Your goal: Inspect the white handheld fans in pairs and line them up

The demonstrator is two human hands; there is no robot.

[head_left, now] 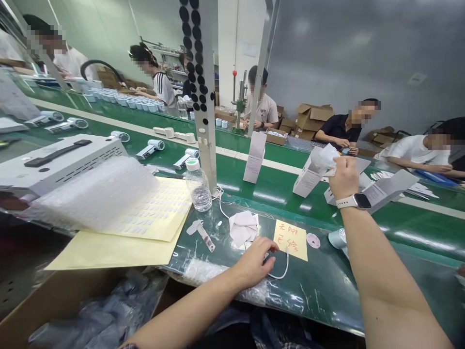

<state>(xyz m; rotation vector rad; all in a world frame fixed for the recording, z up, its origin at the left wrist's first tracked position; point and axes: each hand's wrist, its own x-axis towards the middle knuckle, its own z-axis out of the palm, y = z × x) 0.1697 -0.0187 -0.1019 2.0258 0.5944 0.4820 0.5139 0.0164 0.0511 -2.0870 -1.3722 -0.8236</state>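
Note:
My right hand [345, 177], with a watch on the wrist, is raised over the green belt and closed on a crumpled translucent plastic bag [326, 157]. The bag is at the top of an upright white box [304, 178]; whether anything is inside the bag cannot be made out. My left hand [256, 261] is low over the near table, thumb and fingers apart. Near its fingertips are a folded pale cloth [243, 228], a yellow note [291, 240] with red handwriting and a white cable [282, 276]. A light blue cylindrical device [337, 238] is partly hidden behind my right forearm.
A metal post [205, 145] stands beside a water bottle [198, 186]. More white boxes [255, 157] and several handheld devices [150, 149] are on the belt [232, 182]. Yellow sticker sheets [163, 213] and bubble wrap lie left. Several co-workers sit across the belt.

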